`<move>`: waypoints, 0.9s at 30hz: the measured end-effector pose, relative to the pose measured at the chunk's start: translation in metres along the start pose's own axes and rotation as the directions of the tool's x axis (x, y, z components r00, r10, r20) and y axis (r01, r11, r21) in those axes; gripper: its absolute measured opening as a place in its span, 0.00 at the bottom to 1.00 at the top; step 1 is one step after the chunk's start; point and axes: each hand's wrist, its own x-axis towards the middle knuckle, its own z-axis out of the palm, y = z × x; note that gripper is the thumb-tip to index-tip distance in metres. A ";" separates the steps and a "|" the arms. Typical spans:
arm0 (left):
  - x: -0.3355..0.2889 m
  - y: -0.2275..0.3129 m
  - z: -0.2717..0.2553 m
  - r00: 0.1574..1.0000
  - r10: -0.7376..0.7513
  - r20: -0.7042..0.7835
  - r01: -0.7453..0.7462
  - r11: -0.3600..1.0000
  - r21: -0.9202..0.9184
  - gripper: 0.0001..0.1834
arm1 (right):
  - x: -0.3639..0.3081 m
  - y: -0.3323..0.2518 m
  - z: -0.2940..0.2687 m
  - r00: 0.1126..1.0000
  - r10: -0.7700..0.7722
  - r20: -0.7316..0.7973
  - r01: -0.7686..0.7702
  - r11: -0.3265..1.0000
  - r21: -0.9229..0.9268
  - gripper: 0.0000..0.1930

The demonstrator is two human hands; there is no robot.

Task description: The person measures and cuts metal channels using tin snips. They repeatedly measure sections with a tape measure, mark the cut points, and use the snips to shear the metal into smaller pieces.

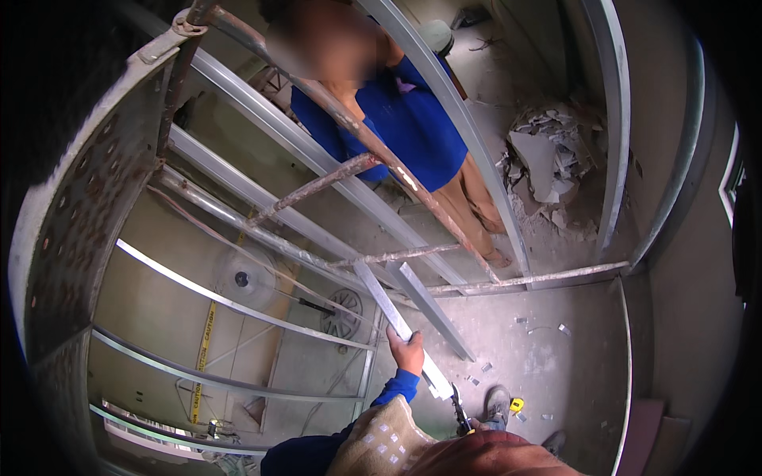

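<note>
My left hand (406, 351), in a blue sleeve, is closed around a light metal channel (382, 301) that slants up and away to the left. Close to the channel's near end are the dark jaws of what look like tin snips (459, 411). My right hand (479, 426) is closed at their handles, mostly hidden by the reddish cloth in front. Beyond my left hand, a second short metal channel (435, 311) runs roughly parallel to the held one.
Rusty scaffold pipes (429, 194) cross ahead, with upright metal studs (475, 151) around them. A person in blue (413, 131) stands beyond. Broken board rubble (549, 163) lies at the far right. A yellow tape measure (517, 404) and metal offcuts lie near my shoe (498, 402).
</note>
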 end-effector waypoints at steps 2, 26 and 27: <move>-0.001 0.001 0.001 1.000 -0.031 0.003 0.031 0.999 -0.023 0.38 | -0.003 -0.002 0.002 0.998 0.052 -0.024 -0.053 0.998 -0.036 0.31; -0.012 -0.031 -0.024 0.997 -0.042 -0.062 0.039 0.998 -0.054 0.41 | 0.034 0.076 0.020 0.975 0.218 0.048 -0.212 0.971 -0.106 0.32; -0.012 -0.033 -0.025 0.998 -0.036 -0.058 0.032 0.997 -0.069 0.41 | 0.032 0.073 0.021 0.984 0.167 0.064 -0.166 0.986 -0.018 0.31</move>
